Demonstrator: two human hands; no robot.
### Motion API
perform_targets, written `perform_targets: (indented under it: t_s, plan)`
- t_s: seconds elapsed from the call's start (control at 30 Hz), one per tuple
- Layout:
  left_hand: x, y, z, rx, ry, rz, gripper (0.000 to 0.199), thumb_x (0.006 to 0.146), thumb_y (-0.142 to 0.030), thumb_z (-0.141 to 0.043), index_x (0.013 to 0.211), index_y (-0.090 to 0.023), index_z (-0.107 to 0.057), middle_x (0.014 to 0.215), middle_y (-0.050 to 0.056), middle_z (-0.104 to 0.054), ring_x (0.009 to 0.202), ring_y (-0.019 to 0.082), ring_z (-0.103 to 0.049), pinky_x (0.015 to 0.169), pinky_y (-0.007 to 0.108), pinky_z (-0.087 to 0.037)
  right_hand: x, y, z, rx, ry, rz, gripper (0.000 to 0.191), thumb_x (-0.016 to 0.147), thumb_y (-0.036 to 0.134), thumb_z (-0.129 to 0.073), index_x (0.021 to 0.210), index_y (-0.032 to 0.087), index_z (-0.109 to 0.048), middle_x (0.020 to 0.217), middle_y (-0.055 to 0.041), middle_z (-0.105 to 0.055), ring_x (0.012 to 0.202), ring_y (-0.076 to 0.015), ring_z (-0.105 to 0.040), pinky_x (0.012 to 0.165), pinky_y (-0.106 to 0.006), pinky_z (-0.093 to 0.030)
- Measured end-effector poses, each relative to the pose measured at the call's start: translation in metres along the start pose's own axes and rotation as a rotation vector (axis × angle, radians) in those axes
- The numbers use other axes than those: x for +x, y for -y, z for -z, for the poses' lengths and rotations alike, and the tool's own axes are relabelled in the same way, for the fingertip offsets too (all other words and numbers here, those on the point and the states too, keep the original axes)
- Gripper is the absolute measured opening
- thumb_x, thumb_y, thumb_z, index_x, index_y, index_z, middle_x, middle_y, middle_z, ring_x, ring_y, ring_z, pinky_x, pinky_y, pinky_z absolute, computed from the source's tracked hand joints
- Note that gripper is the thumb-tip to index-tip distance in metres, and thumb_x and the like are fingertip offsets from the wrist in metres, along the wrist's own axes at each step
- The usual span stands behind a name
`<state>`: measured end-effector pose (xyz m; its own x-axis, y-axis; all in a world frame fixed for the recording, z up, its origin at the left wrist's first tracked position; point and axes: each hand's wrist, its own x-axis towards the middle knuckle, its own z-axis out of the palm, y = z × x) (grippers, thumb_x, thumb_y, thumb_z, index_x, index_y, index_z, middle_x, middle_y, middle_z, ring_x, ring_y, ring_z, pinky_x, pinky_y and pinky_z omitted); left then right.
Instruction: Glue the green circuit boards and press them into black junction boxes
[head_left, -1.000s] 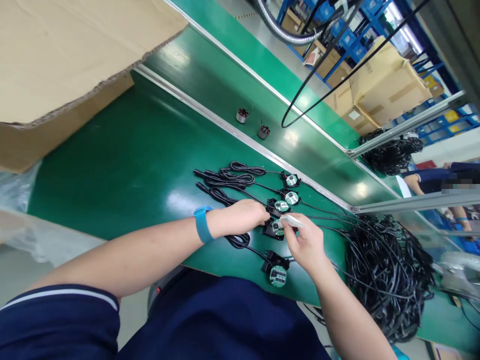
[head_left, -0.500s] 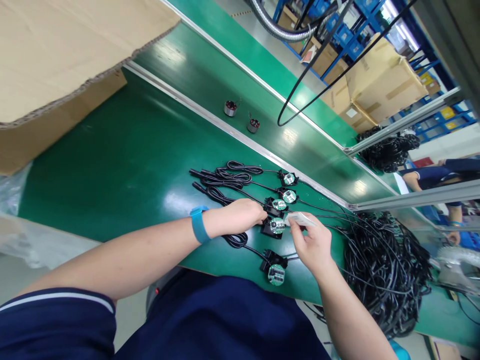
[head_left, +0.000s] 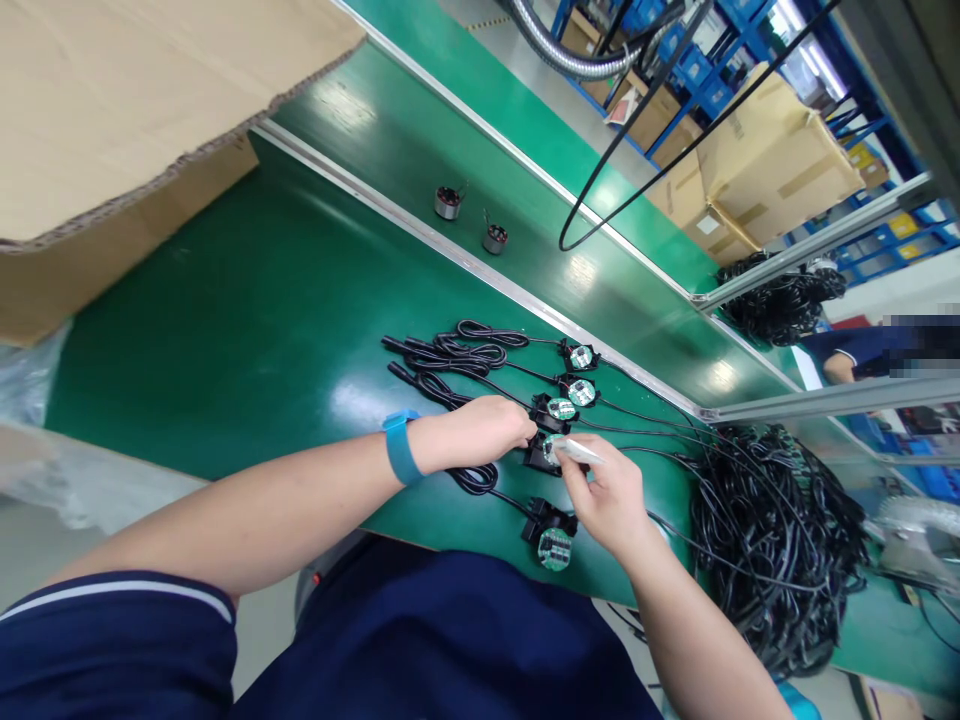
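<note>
My left hand (head_left: 499,425) is closed, its fingertips pressed together at the upper left edge of a black housing (head_left: 535,459); what they pinch is hidden. On that housing sits a round green circuit board (head_left: 550,447), partly covered by my right hand (head_left: 609,490). Between the thumb and fingers of my right hand is a small flat white piece (head_left: 581,452), its near end over the board. Beyond my hands, more boards (head_left: 561,409) in black housings form a row, with coiled black cables (head_left: 480,355) to their left. Closer to my body lies another round board (head_left: 555,549).
A large heap of black cables (head_left: 780,550) lies on the right of the green bench (head_left: 247,320). A metal rail (head_left: 469,264) runs behind the housings, with two small motor-like cylinders (head_left: 448,203) beyond. A cardboard box (head_left: 150,110) stands at left. Another person's arm shows far right.
My right hand has moved left, bringing the white piece over the circuit board, and the piece is tilted differently. My left hand stays at the same housing.
</note>
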<state>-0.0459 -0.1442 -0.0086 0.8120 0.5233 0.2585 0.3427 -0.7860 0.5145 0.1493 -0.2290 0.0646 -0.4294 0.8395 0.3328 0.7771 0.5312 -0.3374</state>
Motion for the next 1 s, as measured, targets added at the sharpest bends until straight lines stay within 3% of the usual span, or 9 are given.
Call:
perform_targets:
  t_s: [0.23,0.83,1.0]
  plan:
    - [0.0,0.001,-0.001,-0.029,-0.015,-0.001,0.026,0.092,-0.013,-0.052,0.067,-0.018,-0.06,0.064,0.001,-0.06,0.059,0.015,-0.052,0.057,0.027,-0.032,0.001,-0.001,0.007,-0.049,-0.069,-0.054,0.014,0.095,0.016,-0.056,0.099,0.024,-0.068,0.096,-0.0032,-0.075,0.089,-0.0169,-0.072,0.081,-0.028,-0.058]
    - [-0.001,0.0,-0.001,-0.036,-0.033,0.009,0.026,0.093,-0.015,-0.053,0.07,-0.018,-0.065,0.067,0.002,-0.064,0.061,0.015,-0.056,0.058,0.027,-0.035,-0.002,-0.01,0.011,-0.105,-0.083,-0.069,0.014,0.097,0.021,-0.054,0.1,0.022,-0.068,0.094,-0.0052,-0.075,0.084,-0.0177,-0.072,0.078,-0.031,-0.06]
    - [-0.002,0.002,-0.005,0.0,0.004,0.008,0.024,0.095,-0.02,-0.053,0.073,-0.018,-0.064,0.069,0.003,-0.064,0.063,0.016,-0.057,0.06,0.027,-0.035,-0.005,-0.001,0.022,-0.053,-0.161,-0.144,0.013,0.095,0.021,-0.059,0.092,0.022,-0.071,0.09,-0.005,-0.075,0.079,-0.0182,-0.072,0.074,-0.031,-0.061]
